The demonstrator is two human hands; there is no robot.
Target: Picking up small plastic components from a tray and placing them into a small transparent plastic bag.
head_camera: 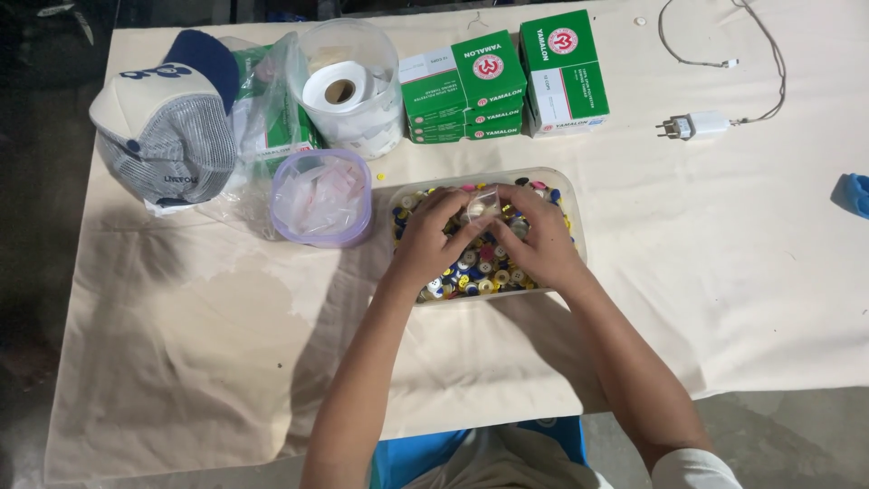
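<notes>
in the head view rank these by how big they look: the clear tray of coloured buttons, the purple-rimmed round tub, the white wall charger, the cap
1. Clear plastic tray of coloured buttons, partly hidden by both hands
2. Cream and grey mesh cap, close to the tray, so that order is unsure
3. Purple-rimmed round plastic tub
4. White wall charger

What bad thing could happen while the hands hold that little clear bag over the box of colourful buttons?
1. The small clear bag, pinched between the left hand and right hand, could slip and spill into the full tray.
2. The tray is heaped, so a nudge might scatter pieces onto the cloth.
3. One yellow piece already lies loose outside it.
</notes>
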